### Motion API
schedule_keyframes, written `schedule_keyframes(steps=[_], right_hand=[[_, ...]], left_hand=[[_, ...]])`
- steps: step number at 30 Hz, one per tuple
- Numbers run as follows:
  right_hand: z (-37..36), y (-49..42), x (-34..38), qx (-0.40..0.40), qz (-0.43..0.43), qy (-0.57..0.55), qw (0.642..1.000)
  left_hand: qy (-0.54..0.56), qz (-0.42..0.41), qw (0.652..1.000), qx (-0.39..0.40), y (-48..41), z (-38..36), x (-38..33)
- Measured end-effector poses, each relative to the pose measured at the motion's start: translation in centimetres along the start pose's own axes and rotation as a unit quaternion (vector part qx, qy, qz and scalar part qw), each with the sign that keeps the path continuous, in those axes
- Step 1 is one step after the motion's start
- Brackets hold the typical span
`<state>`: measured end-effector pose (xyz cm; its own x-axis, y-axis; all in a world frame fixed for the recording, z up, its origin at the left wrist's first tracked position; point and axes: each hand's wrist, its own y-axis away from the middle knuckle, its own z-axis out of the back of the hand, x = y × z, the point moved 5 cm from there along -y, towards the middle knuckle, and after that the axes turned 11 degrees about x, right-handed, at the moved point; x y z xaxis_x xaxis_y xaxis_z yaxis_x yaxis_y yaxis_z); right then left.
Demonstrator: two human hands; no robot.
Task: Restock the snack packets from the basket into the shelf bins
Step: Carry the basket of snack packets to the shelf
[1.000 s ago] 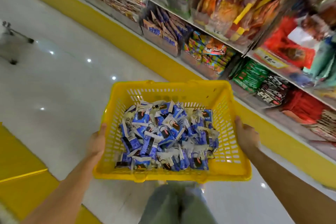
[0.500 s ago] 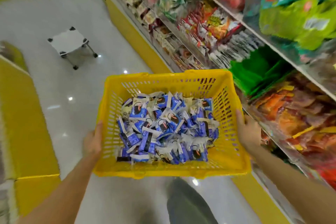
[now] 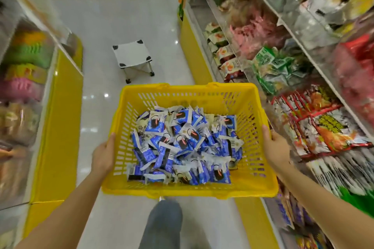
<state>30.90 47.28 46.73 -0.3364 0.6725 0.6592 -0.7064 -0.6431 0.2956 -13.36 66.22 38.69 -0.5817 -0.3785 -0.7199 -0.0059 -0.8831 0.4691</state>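
The basket [image 3: 182, 95] is showing bright yellow, its walls patterned with slots. The packets [image 3: 183, 144] are showing blue and white with dark round prints. The far stool [image 3: 131, 56] is showing white with black corners. The left plinth [image 3: 58, 127] is showing yellow.

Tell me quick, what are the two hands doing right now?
Left hand: grips the left side of the basket, thumb over the rim.
Right hand: grips the basket's right side, thumb over the rim.
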Motion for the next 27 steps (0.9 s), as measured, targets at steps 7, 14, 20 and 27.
schedule_keyframes(steps=[7,14,20,27], right_hand=[[-4.9,-8.6,12.0,-0.013,0.027,0.014,0.999],[-9.3,-19.7,21.5,-0.006,0.042,0.001,0.999],[-13.9,-29.9,31.6,0.022,0.060,0.004,0.998],[-20.3,-39.0,42.9,0.034,0.066,0.001,0.997]], left_hand=[[-0.007,-0.006,1.000,-0.019,-12.1,6.2,-6.1],[0.023,-0.028,0.999,-0.034,-24.1,9.7,-12.8],[0.051,-0.026,0.997,-0.058,-34.3,13.6,-18.4],[0.048,0.004,0.997,-0.065,-46.3,18.7,-23.0]])
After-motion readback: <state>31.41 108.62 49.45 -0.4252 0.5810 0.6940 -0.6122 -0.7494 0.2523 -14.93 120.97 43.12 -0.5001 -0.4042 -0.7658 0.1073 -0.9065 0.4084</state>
